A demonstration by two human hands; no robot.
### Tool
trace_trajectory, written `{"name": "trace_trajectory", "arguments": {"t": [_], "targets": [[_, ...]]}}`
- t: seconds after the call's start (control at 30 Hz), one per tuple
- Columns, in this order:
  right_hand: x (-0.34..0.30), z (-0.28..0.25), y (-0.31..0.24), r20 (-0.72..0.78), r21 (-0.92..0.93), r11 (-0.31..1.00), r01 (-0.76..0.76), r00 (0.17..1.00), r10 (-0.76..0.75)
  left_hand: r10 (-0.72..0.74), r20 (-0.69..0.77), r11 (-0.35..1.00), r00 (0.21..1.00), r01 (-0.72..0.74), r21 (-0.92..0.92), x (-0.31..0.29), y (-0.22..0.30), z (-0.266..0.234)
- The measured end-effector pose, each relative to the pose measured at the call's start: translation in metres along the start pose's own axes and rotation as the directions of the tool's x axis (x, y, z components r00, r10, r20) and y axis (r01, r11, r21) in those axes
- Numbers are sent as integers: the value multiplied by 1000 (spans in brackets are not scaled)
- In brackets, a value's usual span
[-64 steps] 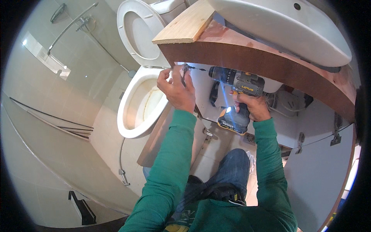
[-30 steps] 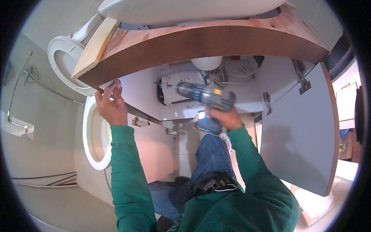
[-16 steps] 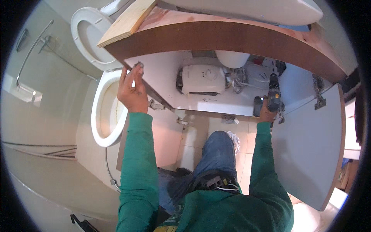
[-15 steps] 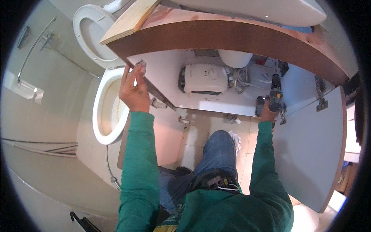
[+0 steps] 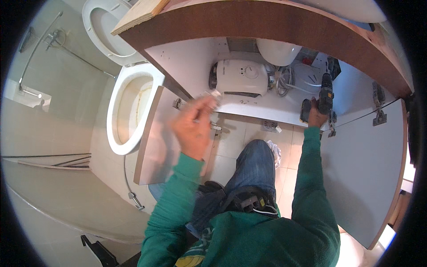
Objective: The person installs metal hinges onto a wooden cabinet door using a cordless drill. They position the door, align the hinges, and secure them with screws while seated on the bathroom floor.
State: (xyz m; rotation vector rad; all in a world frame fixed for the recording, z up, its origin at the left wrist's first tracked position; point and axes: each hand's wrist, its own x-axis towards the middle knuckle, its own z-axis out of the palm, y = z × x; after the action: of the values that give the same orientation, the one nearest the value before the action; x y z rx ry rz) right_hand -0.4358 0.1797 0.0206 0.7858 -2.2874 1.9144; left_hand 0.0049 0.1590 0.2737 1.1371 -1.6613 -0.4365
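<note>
My left hand (image 5: 192, 127) is raised in front of the vanity cabinet's opening, blurred by motion. Its fingertips pinch a small silvery metal piece (image 5: 216, 94), too smeared to name exactly. At the right end of the opening, my right hand (image 5: 316, 118) is wrapped around the handle of a cordless drill (image 5: 327, 95), whose bit points to the back of the cabinet. The open left door (image 5: 155, 147) carries a hinge (image 5: 178, 103) near its top edge. The open right door (image 5: 362, 164) hangs from hinges (image 5: 379, 116) beside my right forearm.
Inside the cabinet lie a white water heater (image 5: 242, 76), coiled hoses (image 5: 284, 82) and a white basin underside (image 5: 278, 51). A toilet (image 5: 116, 111) with raised lid stands at the left. A wooden board (image 5: 140, 17) overhangs the cabinet's top left corner. Below is a floor drain (image 5: 269, 125).
My left hand has moved right and toward me from the cabinet's left edge, keeping the metal piece. My right hand still holds the drill. The view has shifted slightly.
</note>
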Motion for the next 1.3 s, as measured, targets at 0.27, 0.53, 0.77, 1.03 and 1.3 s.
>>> {"name": "trace_trajectory", "arguments": {"t": [0.27, 0.53, 0.77, 1.03, 1.3], "targets": [[-134, -41, -74, 298, 13, 994, 105, 949, -104, -226, 339, 940, 913, 296, -170, -114, -43, 59], [-219, -16, -175, 959, -25, 631, -776, 160, 236, -116, 447, 956, 887, -23, 292, -127, -60, 57], [-224, 0, -163, 969, -61, 657, -751, 114, 219, -115, 456, 956, 883, -26, 291, -128, -72, 47], [-222, 12, -167, 976, 1, 834, -552, 182, 120, -101, 480, 953, 871, -53, 297, -127, -80, 42], [-186, 80, -111, 752, -28, 972, 233, 645, -134, -338, 256, 941, 906, 315, 126, -123, -127, 30]]}}
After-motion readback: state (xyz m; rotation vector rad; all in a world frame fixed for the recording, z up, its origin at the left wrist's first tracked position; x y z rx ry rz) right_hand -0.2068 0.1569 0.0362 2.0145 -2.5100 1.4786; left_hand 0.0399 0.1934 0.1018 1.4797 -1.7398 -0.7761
